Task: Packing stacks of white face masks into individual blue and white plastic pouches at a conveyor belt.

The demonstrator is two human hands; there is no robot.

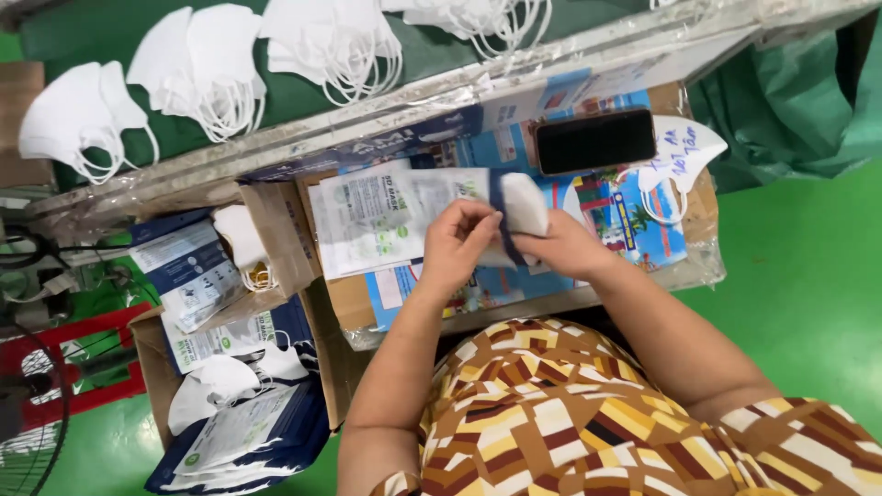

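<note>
Hands, left hand (457,243) and right hand (562,246), grip a mask packet (432,213).

Likely a mask-packing workshop: white masks (197,69) on belt (303,101), cartoned pouches (234,432).

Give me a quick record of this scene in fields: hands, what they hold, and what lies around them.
left hand: grips the mask packet at its edge
right hand: holds the same packet from the other side
worktop: printed pouches, a dark phone
upper belt: white masks in piles
lower left: cardboard box with filled packets
</note>
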